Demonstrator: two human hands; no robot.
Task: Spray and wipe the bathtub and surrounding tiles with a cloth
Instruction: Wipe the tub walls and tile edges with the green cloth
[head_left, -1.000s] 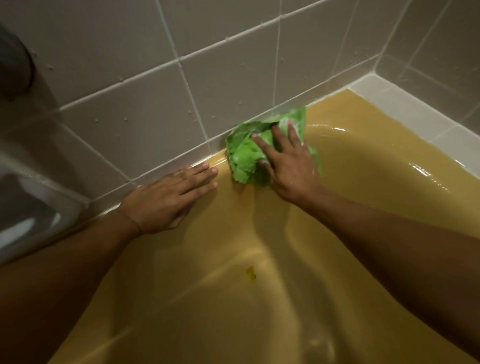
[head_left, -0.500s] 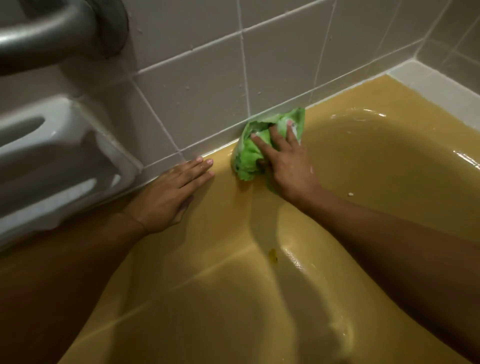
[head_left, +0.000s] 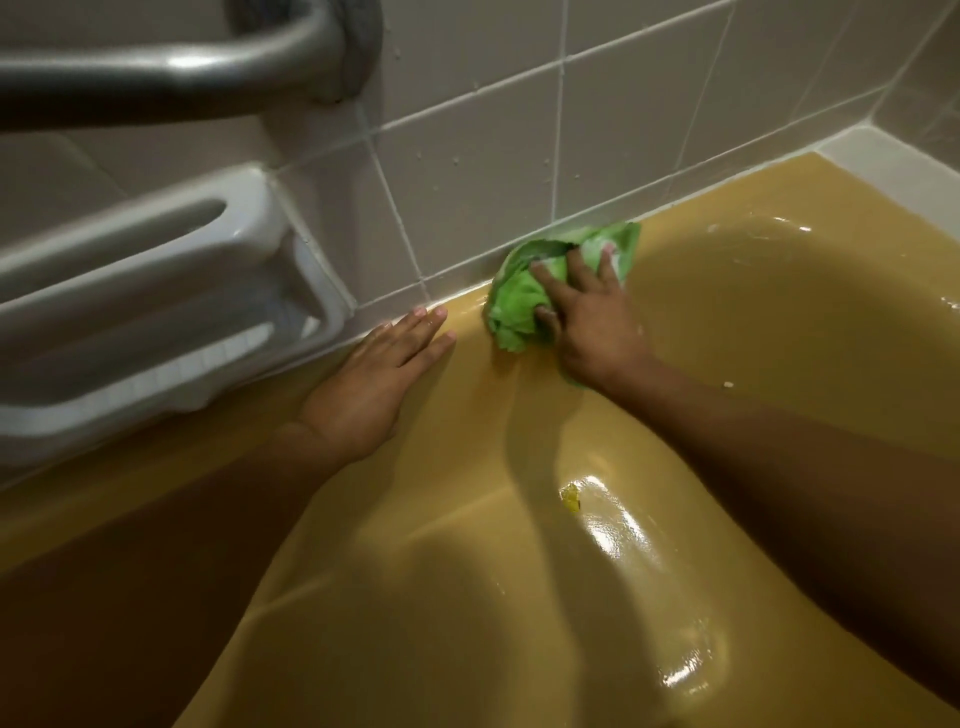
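Biggest worry for me is the wet bathtub itself. The person is leaning in with the left hand planted flat on the rim, fingers straight and holding nothing, fingertips just short of the seam under the tiles. That rim looks glossy and wet, so if real weight sits on that palm it could skid and tip them forward. The right hand has the green cloth bunched under it, fingers spread over the top and thumb tucked into the near edge. It's pushing the cloth right into the joint where rim meets wall. Bunched like that, I reckon the cloth only touches a narrow strip, so it could skip bits of the grout line or just smear water about. A loose flap could also slip out from under the fingers. The tiles above have droplets on them and look not yet wiped. A white soap dish is set in the wall just left of the left hand, with a grey grab bar sticking out above it. Both would block a long sweep leftward, and a head could meet that bar. There's also a small yellow speck on the tub's near curve and a white ledge at the far corner.
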